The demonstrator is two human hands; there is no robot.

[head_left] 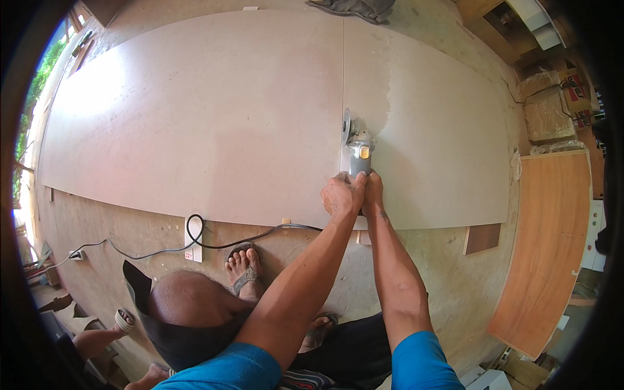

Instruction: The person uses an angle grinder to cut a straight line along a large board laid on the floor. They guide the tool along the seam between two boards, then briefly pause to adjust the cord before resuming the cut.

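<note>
Both my hands grip the grey body of an angle grinder (361,159) with a yellow switch or label on top. My left hand (342,195) wraps round its left side, and my right hand (373,192) closes on the right side, close against the left. The grinder's round cutting disc (346,127) stands upright at a thin straight line that crosses the large pale sheet (260,84) from far to near. A patch of dust lies on the sheet right of the line. Whether the disc is spinning cannot be told.
The sheet rests low over the floor on small blocks. A black cord (260,234) loops across its near edge, close to my foot (244,270). At right lies a long wooden panel (543,250) beside wrapped cardboard boxes (546,114). Another person's foot (123,320) shows at lower left. Dark cloth (354,8) lies beyond the sheet.
</note>
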